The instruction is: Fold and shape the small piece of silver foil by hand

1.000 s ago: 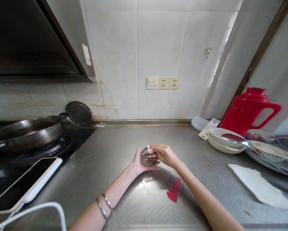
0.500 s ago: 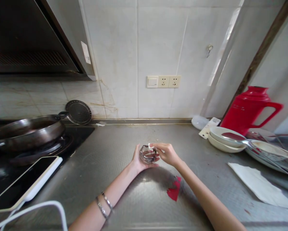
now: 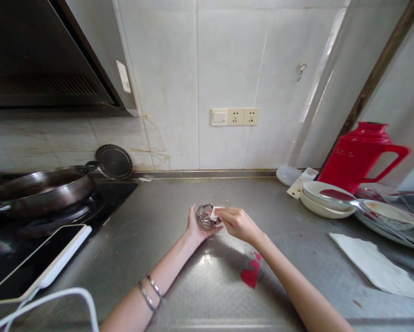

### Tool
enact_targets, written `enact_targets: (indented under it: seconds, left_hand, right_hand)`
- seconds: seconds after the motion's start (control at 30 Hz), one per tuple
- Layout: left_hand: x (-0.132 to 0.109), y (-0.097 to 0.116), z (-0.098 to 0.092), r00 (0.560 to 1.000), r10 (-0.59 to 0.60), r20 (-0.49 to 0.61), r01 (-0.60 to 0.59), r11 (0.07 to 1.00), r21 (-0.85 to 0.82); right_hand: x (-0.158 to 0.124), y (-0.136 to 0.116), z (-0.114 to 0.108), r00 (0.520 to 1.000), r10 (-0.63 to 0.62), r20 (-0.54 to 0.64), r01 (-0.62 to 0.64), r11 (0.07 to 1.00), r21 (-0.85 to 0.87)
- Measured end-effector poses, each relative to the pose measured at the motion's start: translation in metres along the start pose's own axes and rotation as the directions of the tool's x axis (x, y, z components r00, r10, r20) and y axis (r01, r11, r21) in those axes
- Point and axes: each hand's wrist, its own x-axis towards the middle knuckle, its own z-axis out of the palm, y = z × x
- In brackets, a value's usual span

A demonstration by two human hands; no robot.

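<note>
In the middle of the head view, my left hand (image 3: pixel 195 229) is wrapped around a small faceted glass bowl (image 3: pixel 204 217), its opening tilted up toward me. My right hand (image 3: pixel 239 223) pinches a small piece of white tissue (image 3: pixel 213 214) between thumb and fingers. The tissue is at the bowl's right rim, partly inside the opening. My right fingertips cover part of that rim. Both hands are held above the steel counter (image 3: pixel 172 286). A torn red scrap (image 3: pixel 250 274) lies on the counter below my right hand.
A pan (image 3: pixel 47 184) sits on the stove at left, with a phone (image 3: pixel 37 263) and white cable (image 3: pixel 78 291) in front. At right are a red thermos (image 3: pixel 355 159), stacked bowls (image 3: pixel 326 207), plates and a white paper napkin (image 3: pixel 376 267). Sockets (image 3: pixel 243 117) are on the wall.
The glass bowl has shifted slightly left and turned in my left hand. My right hand has moved the tissue a little left and down, further over the bowl's opening.
</note>
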Motion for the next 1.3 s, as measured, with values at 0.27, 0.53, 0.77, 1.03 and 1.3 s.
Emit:
enact_targets:
  seconds: [0.27, 0.53, 0.77, 1.03, 1.3]
  left_hand:
    - [-0.002, -0.001, 0.001, 0.997, 0.078, -0.025, -0.079, 0.997, -0.025]
    - [0.002, -0.007, 0.000, 0.998, 0.062, -0.013, -0.062, 0.998, -0.001]
    - [0.003, -0.009, -0.004, 0.994, 0.105, 0.004, -0.105, 0.993, -0.061]
    - [0.000, -0.005, 0.001, 0.992, 0.126, 0.004, -0.125, 0.988, -0.089]
    - [0.001, -0.002, 0.001, 0.983, 0.181, 0.013, -0.178, 0.976, -0.129]
  right_hand:
    - [-0.001, -0.014, 0.011, 0.998, 0.029, -0.059, -0.035, 0.994, -0.104]
    - [0.000, -0.010, 0.011, 0.963, 0.211, -0.168, -0.197, 0.976, 0.096]
    - [0.000, -0.010, 0.008, 0.948, 0.239, -0.209, -0.211, 0.966, 0.150]
    - [0.000, -0.014, 0.010, 0.984, 0.004, -0.180, -0.002, 1.000, 0.012]
    - [-0.001, -0.031, 0.020, 0.978, -0.108, -0.179, 0.103, 0.994, -0.036]
